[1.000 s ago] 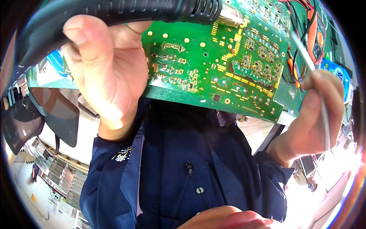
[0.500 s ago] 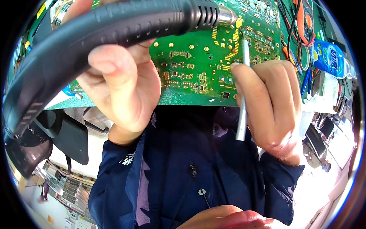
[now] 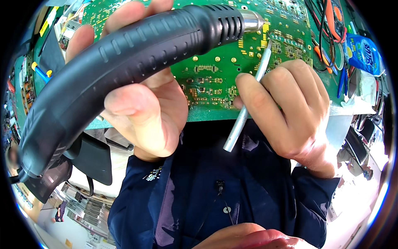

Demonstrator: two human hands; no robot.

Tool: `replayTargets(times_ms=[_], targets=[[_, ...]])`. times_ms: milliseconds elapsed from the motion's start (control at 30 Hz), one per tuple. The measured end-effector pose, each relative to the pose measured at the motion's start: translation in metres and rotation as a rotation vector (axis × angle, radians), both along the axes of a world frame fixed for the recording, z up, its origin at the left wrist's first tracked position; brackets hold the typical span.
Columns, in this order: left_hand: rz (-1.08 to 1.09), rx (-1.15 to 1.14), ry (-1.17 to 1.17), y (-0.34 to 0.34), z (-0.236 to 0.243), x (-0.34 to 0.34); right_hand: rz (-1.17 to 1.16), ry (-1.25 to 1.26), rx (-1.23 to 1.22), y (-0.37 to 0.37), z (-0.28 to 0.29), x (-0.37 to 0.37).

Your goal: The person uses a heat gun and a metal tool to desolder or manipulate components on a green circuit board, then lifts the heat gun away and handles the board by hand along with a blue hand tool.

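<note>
A black hot-air gun [image 3: 132, 50] with a metal nozzle crosses the upper left, gripped in my left hand [image 3: 141, 116]; its nozzle hangs over gold pads on a green circuit board [image 3: 207, 83]. My right hand [image 3: 290, 112] is closed on a slim silver pen-like tool [image 3: 248, 110]. That tool slants up from over my jacket to its thin tip at the board's component area, just below and right of the nozzle. My left fingertips show behind the gun, and the right hand covers part of the board's lower right.
The green mat [image 3: 348, 110] carries an orange multimeter [image 3: 333, 20] with cables, a blue pouch [image 3: 360, 56], pens and screwdrivers [image 3: 39, 70] around the board. A dark chair [image 3: 93, 159] stands at left. Two people in the distance appear at lower left [image 3: 59, 211] and right [image 3: 354, 159].
My right hand with the silver tool has moved left from the board's right edge onto the board. The gun's handle has come lower into view, its nozzle staying over the gold pads.
</note>
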State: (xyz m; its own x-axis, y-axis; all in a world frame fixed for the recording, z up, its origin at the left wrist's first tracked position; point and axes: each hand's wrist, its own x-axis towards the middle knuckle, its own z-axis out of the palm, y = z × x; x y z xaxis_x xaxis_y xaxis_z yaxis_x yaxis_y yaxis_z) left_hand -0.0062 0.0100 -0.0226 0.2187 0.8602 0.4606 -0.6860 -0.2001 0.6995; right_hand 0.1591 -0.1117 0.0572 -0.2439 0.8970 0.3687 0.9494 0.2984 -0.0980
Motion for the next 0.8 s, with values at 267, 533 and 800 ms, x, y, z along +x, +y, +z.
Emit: replayTargets(times_ms=[267,533,800], targets=[[-0.018,0.019,0.024,-0.006,0.011,0.005,0.007,-0.044,0.065,0.008,-0.009,-0.006],[-0.069,0.03,0.046,-0.003,0.017,-0.002,-0.034,-0.009,-0.004,0.01,-0.001,-0.011],[-0.112,0.055,0.079,0.001,0.021,-0.007,-0.044,-0.022,0.0,0.014,-0.001,-0.015]])
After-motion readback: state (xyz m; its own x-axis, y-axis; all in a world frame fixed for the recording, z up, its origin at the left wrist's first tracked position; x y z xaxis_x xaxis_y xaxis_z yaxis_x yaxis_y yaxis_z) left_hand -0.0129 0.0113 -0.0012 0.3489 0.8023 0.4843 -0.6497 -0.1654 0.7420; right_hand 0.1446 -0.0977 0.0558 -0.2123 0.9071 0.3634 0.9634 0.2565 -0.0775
